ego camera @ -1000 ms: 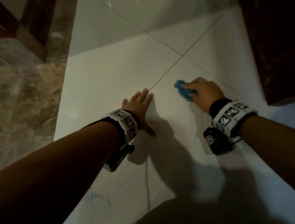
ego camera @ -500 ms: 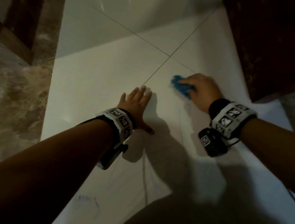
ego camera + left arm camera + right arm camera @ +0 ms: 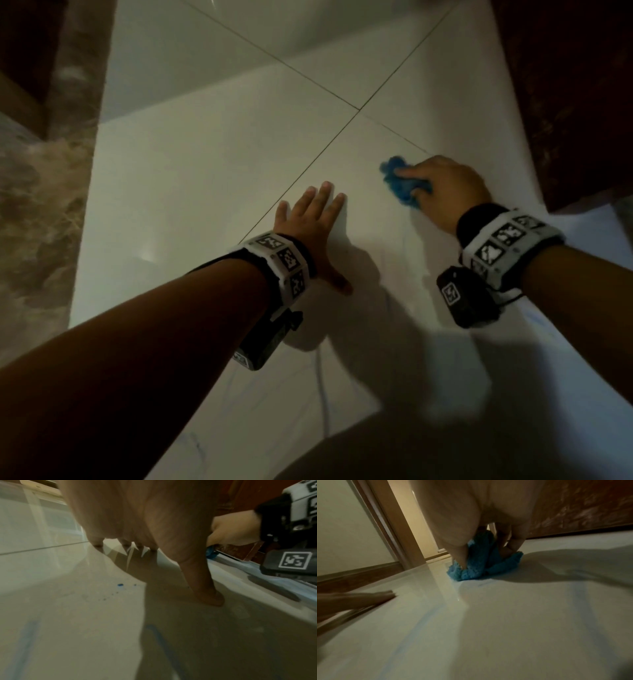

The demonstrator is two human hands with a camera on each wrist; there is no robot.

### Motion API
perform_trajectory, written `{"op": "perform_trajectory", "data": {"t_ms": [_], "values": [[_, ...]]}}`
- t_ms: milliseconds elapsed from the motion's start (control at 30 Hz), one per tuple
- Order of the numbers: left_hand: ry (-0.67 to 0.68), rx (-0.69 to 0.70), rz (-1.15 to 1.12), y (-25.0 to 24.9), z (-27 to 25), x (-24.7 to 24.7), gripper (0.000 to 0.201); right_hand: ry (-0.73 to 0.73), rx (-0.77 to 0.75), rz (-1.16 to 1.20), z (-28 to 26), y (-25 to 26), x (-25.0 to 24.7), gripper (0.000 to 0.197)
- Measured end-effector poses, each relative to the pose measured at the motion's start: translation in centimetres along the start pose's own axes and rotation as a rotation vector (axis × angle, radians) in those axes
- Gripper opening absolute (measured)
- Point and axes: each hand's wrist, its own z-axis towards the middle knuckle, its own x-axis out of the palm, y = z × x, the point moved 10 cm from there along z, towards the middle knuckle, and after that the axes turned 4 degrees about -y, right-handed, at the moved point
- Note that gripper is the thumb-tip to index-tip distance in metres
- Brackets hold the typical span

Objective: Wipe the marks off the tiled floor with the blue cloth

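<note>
A crumpled blue cloth (image 3: 401,185) lies on the white tiled floor (image 3: 212,178), gripped by my right hand (image 3: 442,192), whose fingers curl round it and press it down. In the right wrist view the cloth (image 3: 481,563) bunches under the thumb and fingers. My left hand (image 3: 313,219) lies flat on the tile to the cloth's left, fingers straight and spread, thumb out. Faint blue streaks (image 3: 322,387) run across the tile near my arms. The left wrist view shows blue specks (image 3: 120,584) and a blue streak (image 3: 157,634) on the floor.
A dark reddish-brown wall or door (image 3: 568,85) borders the floor on the right, close to the right hand. Brown marbled flooring (image 3: 37,205) lies on the left. Grout lines (image 3: 358,110) cross ahead of the hands. A door frame (image 3: 393,524) stands beyond the cloth.
My right hand with the cloth has slid a little to and fro over the tile right of the grout line. The left hand has stayed planted flat.
</note>
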Motion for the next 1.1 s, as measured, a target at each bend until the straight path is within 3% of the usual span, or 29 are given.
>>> {"op": "perform_trajectory", "data": {"t_ms": [67,200,300,400,500,567,633,700,767,833,900,933,1100], "values": [[-0.007,0.002,-0.008,0.0,0.0,-0.1,0.143,-0.034,0.076,-0.013,0.2,-1.2,-0.3,0.036],[0.002,-0.011,0.000,0.0,0.1,0.0,0.144,0.089,-0.196,-0.188,-4.4,5.7,3.4,0.040],[0.004,-0.006,-0.001,0.0,0.1,0.0,0.143,0.115,-0.272,-0.198,-4.3,6.0,3.4,0.038],[-0.004,0.004,-0.006,0.0,0.0,-0.1,0.143,0.014,-0.061,-0.035,-1.4,0.9,0.3,0.037],[-0.006,0.005,-0.013,0.1,-0.1,-0.1,0.143,-0.061,0.071,-0.074,-1.3,-1.1,-0.8,0.037],[-0.006,0.001,-0.005,0.0,0.0,-0.1,0.143,-0.008,-0.048,-0.098,-3.0,2.3,1.3,0.037],[0.006,-0.012,0.002,0.0,0.1,0.0,0.143,0.119,-0.260,-0.187,-5.7,6.8,4.3,0.039],[0.017,-0.018,0.006,0.0,0.1,0.0,0.143,0.218,-0.355,-0.216,-6.6,7.9,5.3,0.040],[0.015,-0.013,0.002,0.0,0.1,0.0,0.143,0.157,-0.255,-0.134,-4.3,5.3,2.8,0.037],[0.008,-0.010,-0.002,0.1,0.0,0.0,0.144,0.021,-0.037,-0.076,-1.2,0.5,-0.9,0.035],[0.008,-0.012,0.004,0.1,0.0,0.0,0.145,-0.043,0.120,-0.204,-0.3,-2.7,-2.9,0.035],[0.010,-0.014,0.006,0.1,0.1,0.1,0.145,-0.040,0.128,-0.251,-0.5,-2.7,-2.6,0.036],[0.024,-0.036,0.009,0.1,0.1,-0.2,0.145,0.099,-0.217,-0.113,-5.1,4.6,2.9,0.038]]}}
